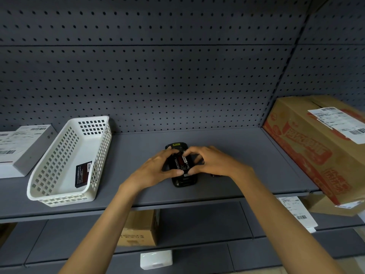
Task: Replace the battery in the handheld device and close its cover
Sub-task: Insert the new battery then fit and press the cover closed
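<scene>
1. Both hands, left hand [158, 168] and right hand [209, 162], pinch the battery [181, 161] into the handheld device [181, 165] lying face-down on the shelf [246, 155].
2. Uneven thumb pressure could seat it crooked, blocking the cover.
3. Confusing it with the basket [59, 196] battery [83, 174] risks a wrong swap.

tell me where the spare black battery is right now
The flat black battery lies inside the white perforated plastic basket, leaning on its right wall, on the grey shelf left of both hands.

A grey metal shelf [237, 155] with a pegboard back carries four things — a white box [21, 149] at far left, a white perforated basket [59, 167] beside it, and a black handheld device [183, 180] near the middle. A printed cardboard box [316, 147] sits at the right end, overhanging the front edge.
</scene>
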Demonstrator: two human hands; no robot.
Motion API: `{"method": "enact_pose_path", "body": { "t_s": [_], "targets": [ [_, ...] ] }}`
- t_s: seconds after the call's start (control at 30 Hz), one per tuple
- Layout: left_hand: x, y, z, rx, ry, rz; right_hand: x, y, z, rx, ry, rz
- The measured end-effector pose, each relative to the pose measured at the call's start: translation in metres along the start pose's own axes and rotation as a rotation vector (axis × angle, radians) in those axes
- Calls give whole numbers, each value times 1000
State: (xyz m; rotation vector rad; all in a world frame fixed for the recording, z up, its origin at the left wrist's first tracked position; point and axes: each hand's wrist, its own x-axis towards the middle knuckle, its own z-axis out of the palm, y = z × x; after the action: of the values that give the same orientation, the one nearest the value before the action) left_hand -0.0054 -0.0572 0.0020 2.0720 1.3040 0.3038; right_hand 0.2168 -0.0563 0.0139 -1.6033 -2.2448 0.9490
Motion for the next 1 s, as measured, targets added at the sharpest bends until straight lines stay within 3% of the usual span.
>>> {"method": "enact_pose_path", "body": {
  "t_s": [1.0],
  "targets": [
    [5, 2, 3, -23, 125, -30, 6, -16, -2, -168, 83, 43]
  ]
}}
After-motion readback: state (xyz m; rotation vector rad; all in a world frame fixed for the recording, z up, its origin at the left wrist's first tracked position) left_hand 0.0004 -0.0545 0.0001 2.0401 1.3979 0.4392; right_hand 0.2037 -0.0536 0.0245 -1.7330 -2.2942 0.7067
